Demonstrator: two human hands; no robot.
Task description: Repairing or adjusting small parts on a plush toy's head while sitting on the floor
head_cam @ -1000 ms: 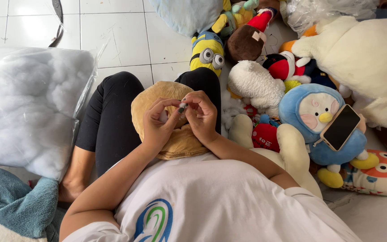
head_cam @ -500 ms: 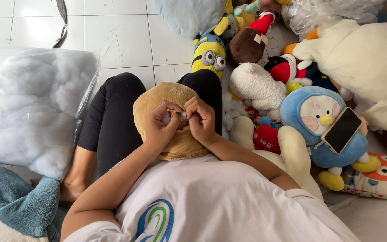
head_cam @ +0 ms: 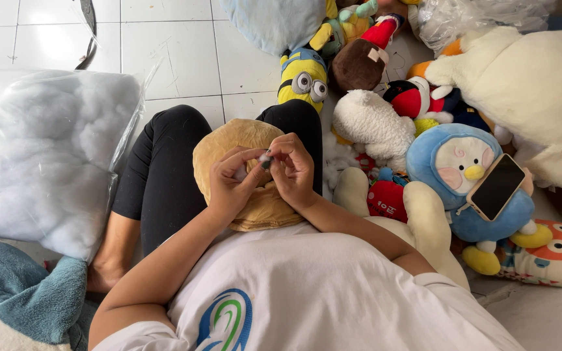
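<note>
The tan plush toy (head_cam: 242, 170) lay in our lap, resting against our black-clad legs (head_cam: 164, 175) on the white tiled floor (head_cam: 164, 52), its rounded bulk running from the knees back toward our belly. It sat directly under both hands, so neither had to reach; the left hand (head_cam: 229, 185) lay a little deeper over its middle, the right hand (head_cam: 294, 170) nearer its right edge. Largest around us were the clear bag of white stuffing (head_cam: 40, 156) on the left, well apart from the toy, and the heap of stuffed animals on the right, among them a blue round bird toy (head_cam: 463, 175) with a dark phone (head_cam: 497, 186) leaning on it, and a yellow goggle-eyed figure (head_cam: 302, 79) just beyond our knee.

Our left hand's grip was curled together, fingers resting on the toy's fabric, thumb tip up toward the other hand. Our right hand's grip was pinched closed on a small pale-and-dark bit (head_cam: 265, 158), too small for us to tell what it was. The two pinches met just above the toy's upper surface, touching or nearly so.
</note>
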